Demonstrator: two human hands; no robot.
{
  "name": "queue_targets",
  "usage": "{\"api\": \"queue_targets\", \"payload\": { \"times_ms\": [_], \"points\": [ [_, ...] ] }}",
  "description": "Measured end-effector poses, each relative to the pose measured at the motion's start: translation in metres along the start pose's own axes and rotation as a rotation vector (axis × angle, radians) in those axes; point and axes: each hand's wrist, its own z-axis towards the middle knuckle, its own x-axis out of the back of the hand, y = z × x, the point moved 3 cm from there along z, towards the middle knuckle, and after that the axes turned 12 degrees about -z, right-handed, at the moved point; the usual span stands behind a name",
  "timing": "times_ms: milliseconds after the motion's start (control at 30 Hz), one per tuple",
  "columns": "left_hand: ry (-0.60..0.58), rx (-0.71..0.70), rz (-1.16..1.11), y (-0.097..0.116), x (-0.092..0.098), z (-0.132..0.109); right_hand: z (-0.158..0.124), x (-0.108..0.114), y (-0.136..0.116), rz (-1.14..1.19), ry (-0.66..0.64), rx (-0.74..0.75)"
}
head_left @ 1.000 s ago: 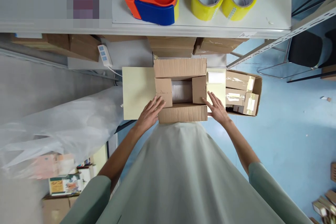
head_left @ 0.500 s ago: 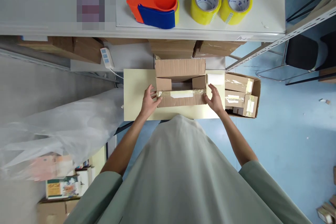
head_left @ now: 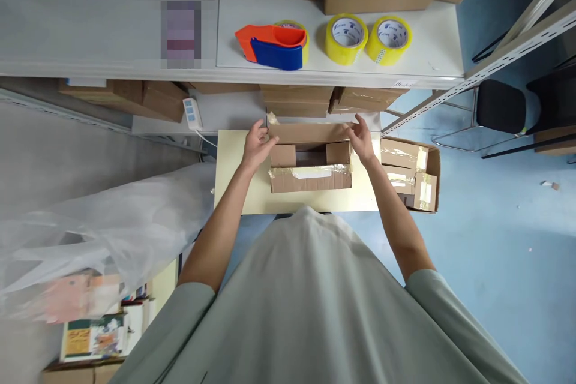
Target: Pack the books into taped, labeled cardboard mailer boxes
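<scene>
An open cardboard box (head_left: 310,180) sits in front of me on the pale yellow table top (head_left: 234,192). Its near flap hangs outward, with clear tape and a white label on it, and the short side flaps fold in over a dark interior. My left hand (head_left: 258,147) is at the left end of the far flap, thumb on the cardboard and the other fingers curled beside it. At that flap's right end, my right hand (head_left: 362,141) has its thumb and fingers closed around the corner.
Above the table, a shelf (head_left: 135,74) holds an orange-and-blue tape dispenser (head_left: 274,48) and yellow tape rolls (head_left: 346,39). A carton of smaller boxes (head_left: 432,171) stands to the right. On the left are a power strip (head_left: 192,114) and translucent plastic sheeting (head_left: 135,204).
Both hands have moved from the near flap's ends to the far flap's ends. The far flap now stands at a different angle and looks narrower. The view has shifted, showing more of the shelf.
</scene>
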Motion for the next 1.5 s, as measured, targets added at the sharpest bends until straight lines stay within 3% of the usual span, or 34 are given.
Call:
{"api": "queue_targets", "payload": {
  "times_ms": [67,200,300,433,667,900,1167,1500],
  "points": [
    [-0.039,-0.084,0.059,0.011,0.009,-0.025,-0.017,0.012,-0.012,-0.011,0.029,-0.046],
    [-0.149,-0.183,0.186,0.023,0.022,-0.081,-0.065,0.03,-0.029,-0.111,0.0,-0.002],
    [-0.179,-0.169,0.284,0.016,0.026,-0.111,-0.099,0.032,-0.024,-0.195,-0.026,-0.017],
    [-0.122,-0.115,0.269,-0.001,0.02,-0.129,-0.129,0.022,-0.006,-0.174,-0.061,-0.097],
    [0.076,-0.201,0.248,-0.009,0.004,-0.124,-0.139,0.006,0.001,-0.171,0.006,-0.125],
    [0.078,-0.209,0.269,-0.013,0.011,-0.123,-0.143,-0.001,-0.005,-0.186,0.049,-0.138],
    [0.249,-0.046,0.183,-0.026,0.035,-0.121,-0.152,-0.022,-0.012,-0.17,0.083,-0.24],
    [0.245,0.188,0.074,-0.046,0.038,-0.101,-0.141,-0.031,-0.002,-0.182,0.11,-0.269]
  ]
}}
